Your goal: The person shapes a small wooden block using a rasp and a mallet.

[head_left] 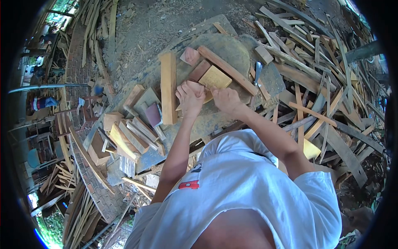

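The white shirt (248, 178) lies nearest; beyond, the left hand (191, 99) curls against 1 pinkish block (196, 87), the right hand (227, 100) closes beside the yellow block's (215, 77) near edge, where steady, even pressure suits.

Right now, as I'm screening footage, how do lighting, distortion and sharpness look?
Head view: strong fisheye bending, black rounded border; blown-out patches at far left, upper and lower; soft light on the left hand, right hand and white shirt; far-left background indistinct; slight finger blur can't be judged.
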Demonstrator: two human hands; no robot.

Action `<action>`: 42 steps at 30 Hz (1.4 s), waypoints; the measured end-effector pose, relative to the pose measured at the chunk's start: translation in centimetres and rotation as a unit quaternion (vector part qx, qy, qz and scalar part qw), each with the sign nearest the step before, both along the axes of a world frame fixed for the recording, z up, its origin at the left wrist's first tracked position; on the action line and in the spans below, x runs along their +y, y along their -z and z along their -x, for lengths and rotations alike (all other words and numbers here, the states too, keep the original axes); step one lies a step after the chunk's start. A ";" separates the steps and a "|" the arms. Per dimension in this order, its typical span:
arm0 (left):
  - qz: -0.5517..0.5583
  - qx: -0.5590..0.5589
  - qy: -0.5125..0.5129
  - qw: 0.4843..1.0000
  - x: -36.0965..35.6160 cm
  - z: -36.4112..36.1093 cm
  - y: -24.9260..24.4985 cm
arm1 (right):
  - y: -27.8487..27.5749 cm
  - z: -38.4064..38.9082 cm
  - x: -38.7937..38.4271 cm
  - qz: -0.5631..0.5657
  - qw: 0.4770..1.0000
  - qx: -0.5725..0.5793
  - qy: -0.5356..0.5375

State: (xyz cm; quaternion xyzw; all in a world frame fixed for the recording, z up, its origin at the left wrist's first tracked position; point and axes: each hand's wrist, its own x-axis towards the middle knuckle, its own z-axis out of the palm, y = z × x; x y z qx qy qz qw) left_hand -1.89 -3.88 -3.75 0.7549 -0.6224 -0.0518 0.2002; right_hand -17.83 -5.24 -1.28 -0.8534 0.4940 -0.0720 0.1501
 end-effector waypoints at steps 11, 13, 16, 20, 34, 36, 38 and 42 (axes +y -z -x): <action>-0.030 0.017 -0.015 0.999 0.5 0.4 -0.9 | -0.3 0.6 0.8 0.054 0.998 -0.024 -0.011; -0.017 0.023 -0.015 0.999 0.0 0.4 -0.8 | -0.2 0.7 0.7 0.079 0.996 -0.040 -0.012; -0.009 0.017 -0.014 1.000 0.5 0.4 -0.6 | 0.2 -0.1 1.0 0.021 1.000 0.018 0.003; -0.049 0.035 -0.033 0.998 0.1 0.4 -1.0 | 0.7 0.4 1.3 0.023 1.000 -0.018 0.009; 0.021 0.216 -0.030 0.976 1.1 0.4 -3.6 | -0.2 1.7 0.8 0.096 0.993 -0.065 0.036; 0.026 0.249 -0.072 0.965 1.2 0.6 -3.8 | -1.9 1.1 0.7 0.054 0.998 -0.008 -0.007; 0.006 0.317 -0.080 0.945 1.1 1.3 -4.3 | -3.0 -0.1 1.4 0.037 0.999 0.008 -0.019; 0.063 0.236 -0.045 0.969 1.4 2.3 -2.8 | -3.9 0.2 1.2 -0.010 1.000 0.007 0.001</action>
